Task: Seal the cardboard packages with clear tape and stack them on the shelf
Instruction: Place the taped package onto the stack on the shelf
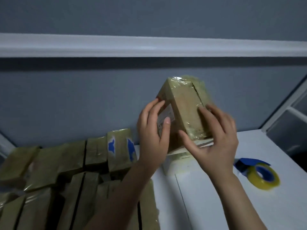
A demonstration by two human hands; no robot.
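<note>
1. The cardboard package [186,103] is a tan, oblong block, tilted with its upper end leaning away towards the grey wall [83,100]. It is held up above the white surface [216,196], right of centre.
2. Clear tape covers it; the film is glossy and wrinkles at the upper end and along the long edges. A slit or flap edge runs down its right side.
3. A white printed label [166,115] with a red mark lies on its left face.
4. The left hand [151,133] lies flat against that labelled face, fingers fairly straight, thumb pressing on the label.
5. The right hand [214,143] cups the lower end: the thumb reaches under it and the spread fingers [201,112] press on the front and right side. This hand is blurred.
6. Just beneath the package sits a pale box [176,165] on the surface.
7. To the left, taped packages [66,163] stand in close rows; one [119,146] bears blue marks.
8. A tape roll [262,176] with a blue core lies flat on the right.
9. A white shelf [149,45] runs overhead.
</note>
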